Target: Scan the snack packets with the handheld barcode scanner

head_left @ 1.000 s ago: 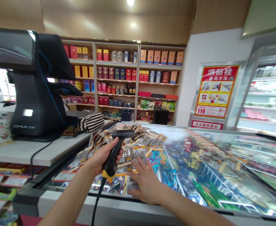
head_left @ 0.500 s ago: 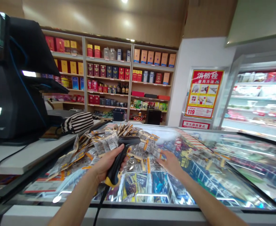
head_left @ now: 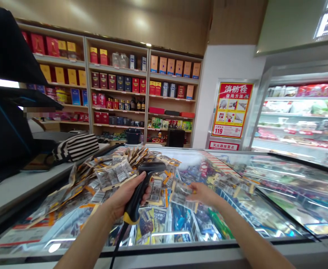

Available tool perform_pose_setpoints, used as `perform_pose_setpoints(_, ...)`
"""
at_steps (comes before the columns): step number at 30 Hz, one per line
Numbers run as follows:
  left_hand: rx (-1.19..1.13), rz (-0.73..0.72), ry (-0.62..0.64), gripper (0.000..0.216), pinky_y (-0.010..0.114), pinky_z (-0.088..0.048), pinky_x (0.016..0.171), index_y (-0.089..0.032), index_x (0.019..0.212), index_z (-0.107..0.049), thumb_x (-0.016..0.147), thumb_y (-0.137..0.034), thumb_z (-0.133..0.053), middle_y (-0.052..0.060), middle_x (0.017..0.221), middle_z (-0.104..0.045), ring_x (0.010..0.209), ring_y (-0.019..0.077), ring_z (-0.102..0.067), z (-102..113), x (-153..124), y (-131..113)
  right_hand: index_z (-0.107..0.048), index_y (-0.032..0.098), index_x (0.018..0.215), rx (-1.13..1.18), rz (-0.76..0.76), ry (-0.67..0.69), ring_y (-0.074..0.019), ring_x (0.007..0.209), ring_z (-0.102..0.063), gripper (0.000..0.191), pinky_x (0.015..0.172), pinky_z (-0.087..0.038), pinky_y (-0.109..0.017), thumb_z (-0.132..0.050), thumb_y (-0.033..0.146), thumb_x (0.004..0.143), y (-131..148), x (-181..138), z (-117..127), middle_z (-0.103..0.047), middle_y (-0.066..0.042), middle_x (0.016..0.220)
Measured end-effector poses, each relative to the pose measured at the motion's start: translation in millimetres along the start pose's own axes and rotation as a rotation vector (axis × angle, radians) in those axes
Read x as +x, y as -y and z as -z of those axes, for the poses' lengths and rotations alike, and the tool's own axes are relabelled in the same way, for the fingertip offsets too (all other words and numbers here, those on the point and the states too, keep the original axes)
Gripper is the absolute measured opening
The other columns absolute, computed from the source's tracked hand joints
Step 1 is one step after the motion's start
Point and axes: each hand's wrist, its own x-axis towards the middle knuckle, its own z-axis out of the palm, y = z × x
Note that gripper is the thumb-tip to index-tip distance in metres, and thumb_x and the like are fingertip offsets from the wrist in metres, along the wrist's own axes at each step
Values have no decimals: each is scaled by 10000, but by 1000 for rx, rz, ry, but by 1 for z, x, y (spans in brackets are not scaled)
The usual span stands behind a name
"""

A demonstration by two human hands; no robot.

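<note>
My left hand [head_left: 126,194] is wrapped round the handle of a black and yellow barcode scanner [head_left: 138,196], whose head points forward and to the right over the packets. A cord hangs from its lower end. My right hand [head_left: 203,194] pinches the right edge of a small clear packet [head_left: 180,192] with a barcode label, just right of the scanner. Around and behind the scanner lies a large heap of similar packets [head_left: 112,175] with orange strips, on the glass top of a chest freezer [head_left: 68,233]. A smaller group of packets [head_left: 232,183] rests to the right of my right hand.
A checkout terminal [head_left: 8,97] and a striped bag [head_left: 77,147] stand on the counter at left. Frozen goods in wire baskets [head_left: 171,237] show through the glass. Shelves of boxes [head_left: 119,90], a red poster [head_left: 232,108] and a lit display fridge [head_left: 301,123] stand behind.
The view has turned right. My right hand has drawn a packet out, lifting it towards the scanner with its label showing. My left hand still grips the scanner.
</note>
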Motion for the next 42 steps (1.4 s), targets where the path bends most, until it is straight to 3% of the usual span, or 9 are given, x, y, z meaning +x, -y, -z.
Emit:
perform_pose_setpoints(3, 15, -6, 12, 286, 168, -334, 394, -147, 714, -488, 696, -428, -443, -16, 554, -484, 435, 56, -425, -3, -1, -1, -494, 189, 706, 330, -54, -151, -115, 515, -468, 221, 455, -343, -226, -541, 345, 557, -4, 2, 14, -543, 29, 574)
perform_pose_setpoints(8, 31, -22, 9, 297, 166, -327, 387, -142, 723, -497, 692, -433, -445, -17, 546, -479, 425, 52, -416, -17, -2, -3, -459, 184, 711, 529, -77, -514, -155, 657, -520, 231, 554, -404, -269, -560, 285, 529, -27, 15, 23, -559, 8, 662)
perform_pose_setpoints(13, 32, 15, 77, 308, 166, -316, 383, -132, 719, -512, 685, -433, -453, -9, 549, -481, 422, 51, -413, -39, -4, 0, -464, 199, 713, 662, -74, -641, -172, 705, -535, 233, 594, -431, -291, -571, 276, 521, -49, 25, 22, -560, 12, 673)
perform_pose_setpoints(24, 111, 43, 183, 319, 177, -306, 394, -140, 772, -493, 680, -443, -454, -11, 553, -477, 426, 58, -418, -78, 14, 8, -473, 196, 742, 769, -53, -682, -181, 769, -538, 259, 638, -437, -306, -585, 279, 523, -57, 24, 28, -572, 0, 731)
perform_pose_setpoints(36, 118, -43, 166, 315, 179, -310, 395, -136, 803, -496, 688, -426, -453, -18, 558, -465, 437, 56, -413, -75, 18, 8, -498, 203, 729, 796, -107, -706, -168, 741, -509, 243, 570, -416, -280, -583, 282, 515, -58, 16, 32, -557, -6, 779)
perform_pose_setpoints(42, 172, -69, 206, 301, 183, -313, 397, -132, 796, -490, 705, -414, -436, -7, 571, -465, 444, 59, -415, -65, 16, 6, -510, 207, 771, 804, -114, -616, -131, 629, -510, 244, 533, -372, -245, -546, 304, 550, -51, 10, 31, -577, 10, 689)
